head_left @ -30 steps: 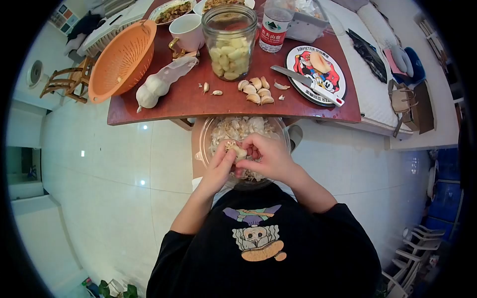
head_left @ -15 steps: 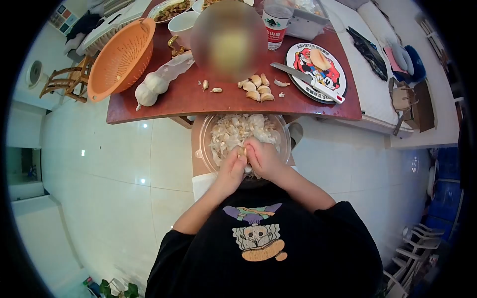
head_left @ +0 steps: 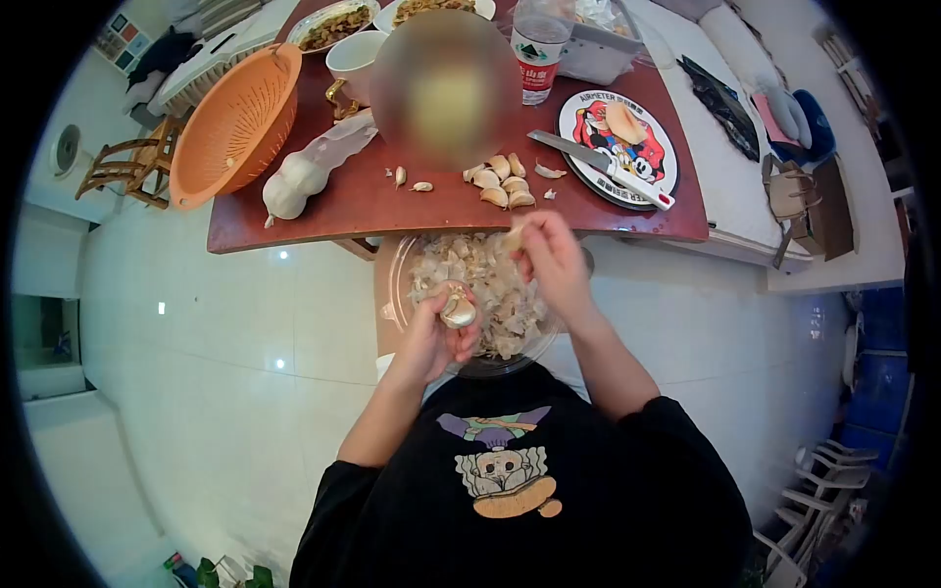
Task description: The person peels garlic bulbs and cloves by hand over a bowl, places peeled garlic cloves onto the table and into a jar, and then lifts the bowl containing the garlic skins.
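A partly broken garlic bulb (head_left: 458,311) rests in my left hand (head_left: 432,338), fingers curled round it over the near left of the clear bowl (head_left: 400,279). Between the fingertips of my right hand (head_left: 554,257) is a garlic clove (head_left: 515,236), partly hidden, raised near the table edge above the bowl's far right side. Papery garlic skins (head_left: 505,299) fill the bowl. On the table, just beyond my right hand, lies a pile of unpeeled cloves (head_left: 502,181). Two loose cloves (head_left: 421,186) lie left of the pile.
An orange colander (head_left: 240,122) and a bag of garlic bulbs (head_left: 299,181) are at the table's left. On the right, a knife (head_left: 598,162) lies across a patterned plate (head_left: 642,137). A bottle (head_left: 537,64) stands behind it. A blurred patch hides the table's middle.
My hands have come apart. The right has moved up and right with a clove, while the left keeps the bulb slightly left of where they met.
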`<act>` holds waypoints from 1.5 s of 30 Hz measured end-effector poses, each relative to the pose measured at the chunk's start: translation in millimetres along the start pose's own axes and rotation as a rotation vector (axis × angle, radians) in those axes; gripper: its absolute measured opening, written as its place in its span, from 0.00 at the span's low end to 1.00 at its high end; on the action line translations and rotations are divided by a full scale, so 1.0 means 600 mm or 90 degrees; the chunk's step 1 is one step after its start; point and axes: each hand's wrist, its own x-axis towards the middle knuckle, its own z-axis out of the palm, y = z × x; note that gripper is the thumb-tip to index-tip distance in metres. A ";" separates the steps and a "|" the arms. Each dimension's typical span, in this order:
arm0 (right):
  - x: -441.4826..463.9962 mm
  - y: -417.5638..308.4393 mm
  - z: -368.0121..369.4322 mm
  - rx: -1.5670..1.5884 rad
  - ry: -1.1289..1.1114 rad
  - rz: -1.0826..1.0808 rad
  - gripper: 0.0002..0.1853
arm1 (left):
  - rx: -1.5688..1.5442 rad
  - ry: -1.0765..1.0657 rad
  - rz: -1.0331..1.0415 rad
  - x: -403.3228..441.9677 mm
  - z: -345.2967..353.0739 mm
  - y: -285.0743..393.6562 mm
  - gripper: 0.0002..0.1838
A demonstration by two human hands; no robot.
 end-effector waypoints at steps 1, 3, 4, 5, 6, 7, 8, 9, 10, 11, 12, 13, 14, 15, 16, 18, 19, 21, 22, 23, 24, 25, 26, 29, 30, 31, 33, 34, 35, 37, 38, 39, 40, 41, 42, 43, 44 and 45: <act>0.020 -0.006 -0.014 -0.065 0.020 -0.051 0.06 | 0.009 0.004 0.017 0.000 -0.003 -0.001 0.14; 0.048 -0.031 -0.027 -0.324 0.086 -0.154 0.07 | 0.064 0.025 0.013 0.001 -0.010 -0.002 0.13; 0.059 -0.033 -0.033 -0.369 0.094 -0.161 0.07 | 0.092 0.035 0.012 0.003 -0.012 -0.001 0.12; 0.067 -0.034 -0.038 -0.413 0.103 -0.167 0.08 | 0.095 0.029 0.011 0.004 -0.014 -0.002 0.12; 0.073 -0.035 -0.040 -0.458 0.111 -0.174 0.08 | 0.097 0.024 0.009 0.004 -0.016 -0.003 0.12; 0.076 -0.036 -0.040 -0.471 0.124 -0.173 0.08 | 0.100 0.019 0.008 0.004 -0.017 -0.004 0.11; 0.078 -0.038 -0.039 -0.483 0.136 -0.171 0.09 | 0.095 0.014 0.005 0.002 -0.017 -0.004 0.11; 0.078 -0.038 -0.037 -0.495 0.147 -0.167 0.09 | 0.091 0.011 0.001 -0.001 -0.015 -0.004 0.12; 0.079 -0.038 -0.037 -0.510 0.147 -0.173 0.10 | 0.086 0.009 -0.003 -0.004 -0.015 -0.004 0.12; 0.081 -0.038 -0.038 -0.525 0.148 -0.180 0.10 | 0.094 0.003 -0.008 -0.006 -0.018 -0.005 0.12; 0.082 -0.037 -0.039 -0.540 0.149 -0.187 0.10 | 0.102 -0.003 -0.013 -0.008 -0.020 -0.004 0.12; 0.085 -0.034 -0.040 -0.544 0.155 -0.207 0.10 | 0.110 -0.010 -0.019 -0.008 -0.022 -0.005 0.12; 0.088 -0.030 -0.042 -0.547 0.160 -0.228 0.09 | 0.123 -0.011 -0.019 -0.009 -0.022 -0.005 0.12; 0.090 -0.027 -0.043 -0.551 0.166 -0.249 0.09 | 0.136 -0.013 -0.020 -0.010 -0.021 -0.004 0.12; 0.090 -0.026 -0.044 -0.513 0.172 -0.239 0.08 | 0.149 -0.014 -0.020 -0.010 -0.019 -0.004 0.11; 0.091 -0.024 -0.046 -0.437 0.182 -0.221 0.07 | 0.147 0.004 -0.019 -0.014 -0.018 -0.003 0.11; 0.087 -0.026 -0.046 -0.405 0.179 -0.230 0.06 | 0.145 0.013 -0.019 -0.017 -0.019 -0.003 0.11; 0.069 -0.033 -0.044 -0.338 0.173 -0.249 0.06 | 0.157 0.015 -0.026 -0.024 -0.024 -0.002 0.10; 0.057 -0.037 -0.045 -0.360 0.138 -0.287 0.06 | 0.162 0.017 -0.029 -0.028 -0.028 -0.001 0.10; 0.042 -0.040 -0.046 -0.380 0.102 -0.324 0.06 | 0.163 0.015 -0.030 -0.034 -0.030 0.000 0.10; 0.027 -0.040 -0.044 -0.400 0.066 -0.360 0.07 | 0.165 0.014 -0.031 -0.040 -0.033 0.003 0.10; 0.011 -0.039 -0.040 -0.430 -0.020 -0.321 0.07 | 0.167 0.014 -0.032 -0.047 -0.037 0.006 0.10; -0.004 -0.037 -0.036 -0.459 -0.107 -0.282 0.08 | 0.165 0.018 -0.024 -0.052 -0.043 0.009 0.11; -0.023 -0.016 -0.016 -0.572 -0.196 -0.272 0.11 | 0.177 0.044 -0.006 -0.067 -0.057 0.016 0.12; -0.024 -0.008 -0.005 -0.615 -0.197 -0.289 0.12 | 0.196 0.063 -0.001 -0.069 -0.058 0.021 0.12; -0.025 -0.005 0.006 -0.622 -0.225 -0.331 0.13 | 0.211 0.081 0.004 -0.070 -0.057 0.022 0.12; -0.018 0.005 0.037 -0.627 -0.278 -0.421 0.13 | 0.288 0.120 -0.001 -0.068 -0.056 0.027 0.19; -0.014 0.029 0.048 -0.626 -0.286 -0.456 0.13 | 0.341 0.126 0.007 -0.067 -0.052 0.026 0.22; -0.012 0.039 0.047 -0.645 -0.303 -0.441 0.12 | 0.395 0.132 0.016 -0.067 -0.048 0.025 0.24; -0.008 0.048 0.049 -0.679 -0.341 -0.416 0.11 | 0.526 0.148 -0.007 -0.071 -0.036 0.023 0.29; -0.005 0.046 0.045 -0.703 -0.342 -0.381 0.10 | 0.589 0.155 -0.016 -0.069 -0.033 0.020 0.31; -0.006 0.039 0.039 -0.726 -0.342 -0.343 0.09 | 0.619 0.139 -0.005 -0.068 -0.033 0.017 0.32; -0.007 0.035 0.035 -0.749 -0.340 -0.303 0.08 | 0.649 0.121 0.003 -0.066 -0.033 0.015 0.32; -0.008 0.037 0.034 -0.761 -0.332 -0.303 0.07 | 0.681 0.100 0.011 -0.066 -0.034 0.014 0.33; -0.008 0.042 0.033 -0.774 -0.322 -0.303 0.07 | 0.699 0.104 -0.012 -0.066 -0.038 0.013 0.34; -0.008 0.042 0.032 -0.788 -0.311 -0.302 0.07 | 0.715 0.106 -0.036 -0.065 -0.042 0.011 0.34; -0.009 0.041 0.035 -0.773 -0.294 -0.330 0.07 | 0.731 0.107 -0.060 -0.064 -0.043 0.009 0.34; -0.008 0.036 0.042 -0.758 -0.277 -0.359 0.06 | 0.747 0.110 -0.075 -0.063 -0.038 0.012 0.34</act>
